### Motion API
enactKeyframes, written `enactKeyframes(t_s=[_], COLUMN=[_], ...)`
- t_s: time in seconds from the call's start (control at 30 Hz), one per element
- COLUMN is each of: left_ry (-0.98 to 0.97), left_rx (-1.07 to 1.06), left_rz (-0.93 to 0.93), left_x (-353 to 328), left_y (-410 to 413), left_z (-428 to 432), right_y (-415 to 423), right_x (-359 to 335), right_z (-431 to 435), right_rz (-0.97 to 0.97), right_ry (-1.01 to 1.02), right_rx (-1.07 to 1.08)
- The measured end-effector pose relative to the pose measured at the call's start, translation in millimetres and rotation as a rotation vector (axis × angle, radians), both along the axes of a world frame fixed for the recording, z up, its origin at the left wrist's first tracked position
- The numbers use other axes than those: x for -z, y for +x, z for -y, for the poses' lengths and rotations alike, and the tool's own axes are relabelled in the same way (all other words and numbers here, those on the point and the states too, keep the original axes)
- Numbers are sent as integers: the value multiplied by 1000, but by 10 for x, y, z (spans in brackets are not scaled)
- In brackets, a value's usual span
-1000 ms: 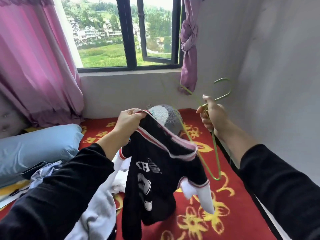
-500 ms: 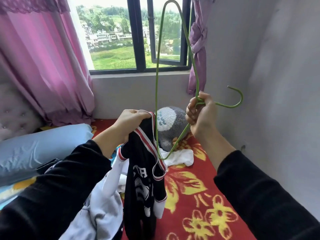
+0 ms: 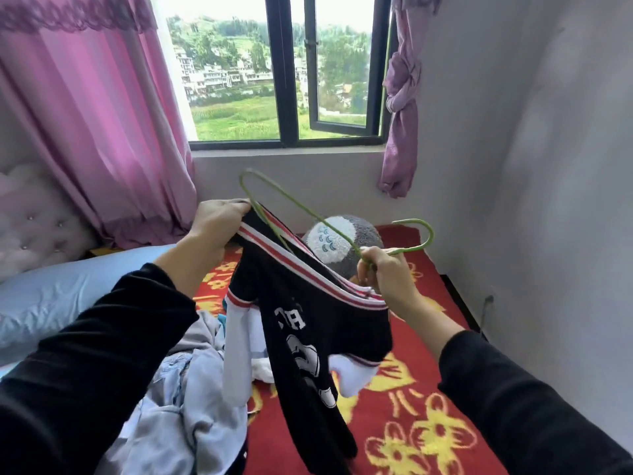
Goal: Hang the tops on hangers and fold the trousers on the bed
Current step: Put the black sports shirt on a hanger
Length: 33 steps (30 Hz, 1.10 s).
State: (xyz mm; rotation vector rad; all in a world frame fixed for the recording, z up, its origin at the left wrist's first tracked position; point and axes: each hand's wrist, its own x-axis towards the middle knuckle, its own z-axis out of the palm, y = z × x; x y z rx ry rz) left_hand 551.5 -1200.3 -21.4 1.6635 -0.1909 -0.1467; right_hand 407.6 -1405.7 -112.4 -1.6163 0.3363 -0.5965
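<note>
Holding a black top point(image 3: 308, 323) up over the bed, the person keeps both hands apart at chest height. The left hand point(image 3: 219, 221) pinches the red-and-white striped collar at its far edge, fingers curled over the cloth. The right hand point(image 3: 387, 275) is closed round the neck of a green wire hanger point(image 3: 431, 234), just below its hook, and sits right beside the near end of the collar. The hook points to the right, toward the wall. The hanger's body slants up and left from that hand. Its rounded end stands just above the left hand, and one wire crosses the collar where the neck gapes open. How far it reaches inside I cannot tell.

The top hangs down from the collar, white sleeves drooping, with white lettering on the black front. Under it lies the red bedspread with yellow flowers point(image 3: 411, 430). A heap of pale clothes point(image 3: 191, 389) sits below the left forearm, next to a blue pillow point(image 3: 68, 303). A grey-and-white plush toy point(image 3: 363, 231) rests behind the top. Pink curtains point(image 3: 102, 114) frame the window point(image 3: 284, 80).
</note>
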Motion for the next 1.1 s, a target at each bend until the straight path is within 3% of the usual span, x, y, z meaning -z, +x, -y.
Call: enactKeyframes(t_s=[0.2,0.3,0.37,0.47,0.6,0.77,1.1], left_ry=[404,547,563,480,453,707,644], left_rx=[-91,5,36,103,261,376,121], left_rz=[255,484,596,623,680,659,830], left_x=[261,306,251,142,89,330,436], left_y=[144,38,1,-30,-47,75,-88], left_z=[-279,-249,-227,-185,-173,-278,-239], right_y=[-101,8,59,80,90,56,-11], right_x=[-150,-466,-674,-846,-1142,-1192,-1189], right_z=[307,354,355,267,255,194,-35], right_rz=[-219,-180,-216,-381,-236,-249,-169], right_ry=[-522,-507,-561,-734,-609,-582,-733], right_rx=[-160,-143,-161,-260,-170,-132,-96])
